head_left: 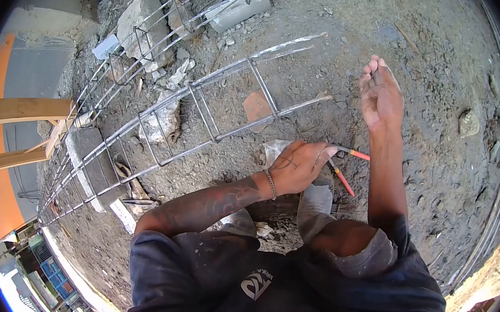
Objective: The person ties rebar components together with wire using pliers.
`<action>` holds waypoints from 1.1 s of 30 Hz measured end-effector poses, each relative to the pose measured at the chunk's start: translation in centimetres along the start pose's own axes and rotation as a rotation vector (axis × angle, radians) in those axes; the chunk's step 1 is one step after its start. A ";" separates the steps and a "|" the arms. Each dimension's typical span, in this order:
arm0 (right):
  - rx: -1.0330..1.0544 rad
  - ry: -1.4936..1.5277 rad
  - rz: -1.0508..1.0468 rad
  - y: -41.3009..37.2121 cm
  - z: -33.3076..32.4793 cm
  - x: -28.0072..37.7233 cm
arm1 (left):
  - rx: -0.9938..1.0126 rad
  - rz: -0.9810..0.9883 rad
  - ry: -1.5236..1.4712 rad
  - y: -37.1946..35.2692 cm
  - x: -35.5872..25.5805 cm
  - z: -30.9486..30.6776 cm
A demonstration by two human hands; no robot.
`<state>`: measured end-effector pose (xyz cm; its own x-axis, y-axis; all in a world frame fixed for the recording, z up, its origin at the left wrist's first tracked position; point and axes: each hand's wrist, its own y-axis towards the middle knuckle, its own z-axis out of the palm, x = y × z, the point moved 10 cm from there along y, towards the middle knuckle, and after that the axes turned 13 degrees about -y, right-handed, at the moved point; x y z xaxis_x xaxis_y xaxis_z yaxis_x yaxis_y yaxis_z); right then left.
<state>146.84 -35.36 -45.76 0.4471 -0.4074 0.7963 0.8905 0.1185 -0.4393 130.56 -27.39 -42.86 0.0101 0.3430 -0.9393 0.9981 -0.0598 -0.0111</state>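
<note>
The person's left hand [299, 164] is about mid-frame, fingers clamped on orange-handled pliers [343, 181], with the handles poking out to the right just above the dirt ground [435, 78]. Their bare foot [381, 92] is just upper right of it. A long rebar cage [227, 71] runs diagonally across the upper left.

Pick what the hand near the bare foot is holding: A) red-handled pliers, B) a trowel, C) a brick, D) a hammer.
A: the left hand is closed around red-handled pliers, whose handles stick out below the bare foot.
</note>
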 end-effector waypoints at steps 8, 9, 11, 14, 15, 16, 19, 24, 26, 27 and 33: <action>0.594 0.229 0.343 0.9 7.5 -0.5 | 0.223 -0.076 0.112 2.3 -2.3 -0.8; 0.643 0.316 0.431 0.5 8.2 -0.4 | 0.201 -0.072 0.131 2.6 -2.7 -2.4; 0.667 0.320 0.411 0.3 8.8 0.9 | 0.142 -0.037 0.111 3.0 -3.3 -5.4; 0.606 0.124 0.275 0.0 7.7 2.2 | -0.279 -0.272 0.172 1.6 3.9 -12.4; 0.594 0.124 0.256 -0.5 7.5 2.4 | -0.511 -0.548 0.091 -0.1 8.4 -14.7; 0.536 -0.030 0.264 -0.9 6.9 1.7 | -0.498 -0.532 0.089 0.9 9.8 -15.1; 0.461 -0.313 0.302 -2.6 6.2 -0.7 | -0.355 -0.955 -0.504 2.0 16.8 -10.4; 0.373 -0.654 0.312 -4.4 5.1 -3.2 | -0.671 -0.759 -0.860 3.8 19.5 -9.3; 0.333 -0.704 0.265 -4.2 4.4 -2.6 | -0.655 -0.768 -0.701 4.3 20.2 -9.6; 0.308 -0.753 0.243 -4.2 4.0 -2.1 | -0.658 -0.790 -0.537 4.1 20.4 -9.9; 0.359 -1.052 0.178 -4.8 5.8 0.4 | -0.776 -0.733 -0.318 3.6 15.4 -12.1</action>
<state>143.24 -30.84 -40.87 0.2679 0.5878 0.7633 0.7036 0.4219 -0.5718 134.98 -11.00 -53.19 -0.5017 -0.2074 -0.8398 0.5244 0.6992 -0.4860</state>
